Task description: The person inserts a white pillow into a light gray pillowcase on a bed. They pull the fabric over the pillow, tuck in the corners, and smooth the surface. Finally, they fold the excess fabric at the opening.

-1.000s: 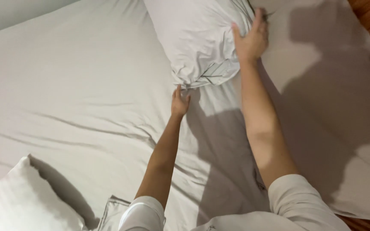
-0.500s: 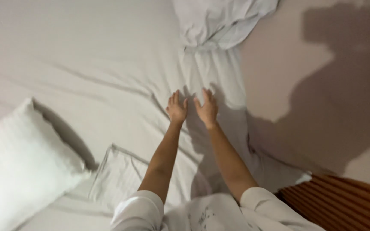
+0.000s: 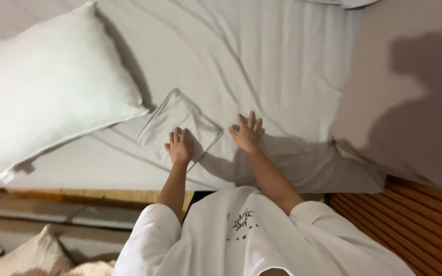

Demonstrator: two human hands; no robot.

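Both hands lie flat and released on the white bed sheet, palms down, grasping nothing. The left hand rests on a folded corner flap of the sheet near the bed's edge; the right hand presses the sheet just beside it, fingers spread and pointing away from the body. Both forearms extend forward from white sleeves, elbows slightly bent, the wrists low against the fabric.

The sheet covers the mattress, with diagonal creases running from the hands toward the far side. A large white pillow lies to the left, touching the flap's far edge. A wooden bed frame shows at lower right.

Judgement: smoothing here is best done with flat palms sweeping outward along the creases, keeping even pressure, and the folded flap should be laid flat before it is pressed down, or the fold will set.
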